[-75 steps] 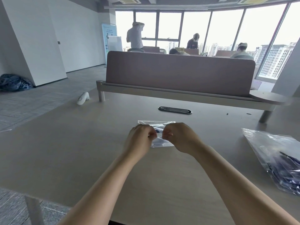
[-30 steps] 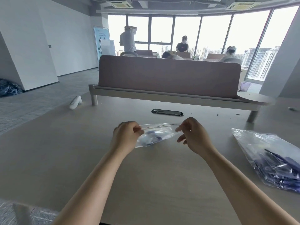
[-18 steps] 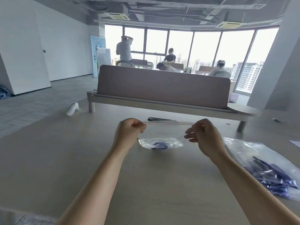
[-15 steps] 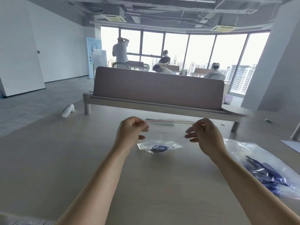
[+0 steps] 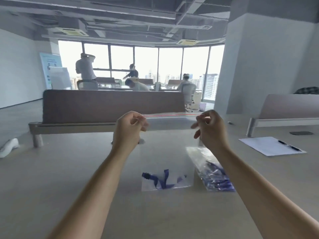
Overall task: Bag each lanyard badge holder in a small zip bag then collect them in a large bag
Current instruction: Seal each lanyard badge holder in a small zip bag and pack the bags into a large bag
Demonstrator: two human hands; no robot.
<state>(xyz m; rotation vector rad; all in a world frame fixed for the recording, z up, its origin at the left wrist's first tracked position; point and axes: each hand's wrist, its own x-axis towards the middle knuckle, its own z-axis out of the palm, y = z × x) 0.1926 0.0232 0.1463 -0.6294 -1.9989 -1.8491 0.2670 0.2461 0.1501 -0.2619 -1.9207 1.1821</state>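
A small clear zip bag [image 5: 166,149] hangs upright in the air in front of me, its red zip strip stretched level between my hands. My left hand [image 5: 129,131] pinches the strip's left end and my right hand [image 5: 209,130] pinches its right end. A blue lanyard badge holder [image 5: 161,181] lies crumpled at the bottom of the bag. Behind it to the right, the large clear bag [image 5: 209,171] lies on the table with several bagged blue lanyards inside.
The wide beige table [image 5: 69,178] has a brown divider panel [image 5: 110,105] along its far side. A white sheet of paper [image 5: 271,145] with a black pen [image 5: 289,146] lies at the right. A white handheld device [image 5: 8,147] lies at the far left. Several people stand or sit by the far windows.
Both hands have lifted the small zip bag off the table and moved apart, pulling the zip strip taut. The lanyard has slid to the bag's bottom. My view has tilted up.
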